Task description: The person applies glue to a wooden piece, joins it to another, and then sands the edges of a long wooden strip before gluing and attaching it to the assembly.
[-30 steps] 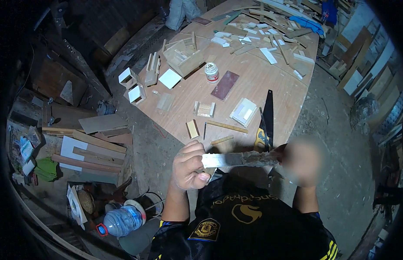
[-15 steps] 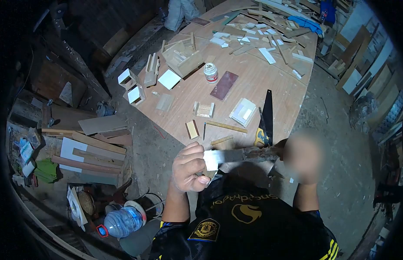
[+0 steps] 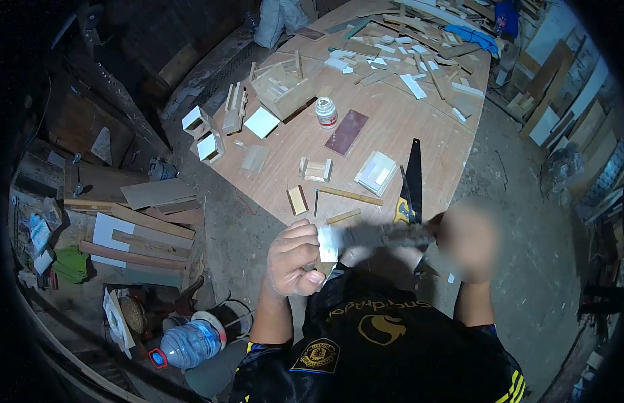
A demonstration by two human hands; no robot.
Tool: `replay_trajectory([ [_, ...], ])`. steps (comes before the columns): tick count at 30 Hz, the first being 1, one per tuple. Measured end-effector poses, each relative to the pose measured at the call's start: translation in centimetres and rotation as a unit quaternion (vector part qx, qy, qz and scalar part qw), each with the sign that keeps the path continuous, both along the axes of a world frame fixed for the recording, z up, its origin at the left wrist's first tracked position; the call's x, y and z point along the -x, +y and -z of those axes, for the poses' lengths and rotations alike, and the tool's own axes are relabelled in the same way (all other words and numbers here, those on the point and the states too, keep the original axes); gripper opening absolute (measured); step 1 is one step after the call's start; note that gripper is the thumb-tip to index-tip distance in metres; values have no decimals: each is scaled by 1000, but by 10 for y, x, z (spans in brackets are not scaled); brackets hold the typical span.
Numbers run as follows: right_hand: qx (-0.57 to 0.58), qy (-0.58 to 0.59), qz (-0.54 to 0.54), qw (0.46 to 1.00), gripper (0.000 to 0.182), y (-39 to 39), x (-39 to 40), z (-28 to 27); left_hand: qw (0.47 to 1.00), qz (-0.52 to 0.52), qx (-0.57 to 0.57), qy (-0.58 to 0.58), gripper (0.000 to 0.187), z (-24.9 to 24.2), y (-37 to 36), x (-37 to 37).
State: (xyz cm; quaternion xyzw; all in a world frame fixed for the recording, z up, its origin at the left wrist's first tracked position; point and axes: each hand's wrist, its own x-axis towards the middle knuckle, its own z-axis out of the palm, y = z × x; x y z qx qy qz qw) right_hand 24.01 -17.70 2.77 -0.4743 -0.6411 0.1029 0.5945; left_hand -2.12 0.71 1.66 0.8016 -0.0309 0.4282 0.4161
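My left hand [image 3: 295, 258] is closed round a small piece with a white face [image 3: 328, 243], held up near my chest. From the right, a long dark tool with a flat blade [image 3: 379, 235] reaches the piece, blurred along its length. My right hand [image 3: 470, 242] is a smear at the tool's other end, so its fingers do not show. Just beyond the hands on the table lie a short wood strip [image 3: 343, 217], a longer wood strip [image 3: 351, 195] and a handsaw [image 3: 413, 178] with a yellow handle.
On the wooden table [image 3: 433, 144] stand a jar [image 3: 326, 113], an open wooden box [image 3: 283, 91], a dark red plate [image 3: 347, 132] and a white block stack [image 3: 376, 172]. Offcuts cover the far end. A large water bottle [image 3: 191, 344] lies at lower left.
The dark tool has shifted slightly and its blade end looks darker and more blurred. My left hand and the small piece have barely moved.
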Motion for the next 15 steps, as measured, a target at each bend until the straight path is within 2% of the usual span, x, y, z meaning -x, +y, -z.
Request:
replay_trajectory([
  [3, 25, -42, -19, 999, 9, 0, 1, -3, 1000, 7, 3, 12, 37, 1, 1, 1],
  [6, 28, -34, 18, 999, 5, 2, 4, -2, 1000, 6, 10, -6, 38, 4, 1, 2],
  [10, 18, -7, 11, 1000, 6, 1, 1, 2, 999, 4, 30, -22, 39, 3, 0, 0],
  [12, 10, 14, -48, 999, 8, 1, 2, 2, 999, 8, 35, -16, 38, 8, 3, 4],
  [15, 36, -11, 0, 999, 4, 5, 9, -1, 999, 8, 50, -16, 38, 10, 6, 4],
])
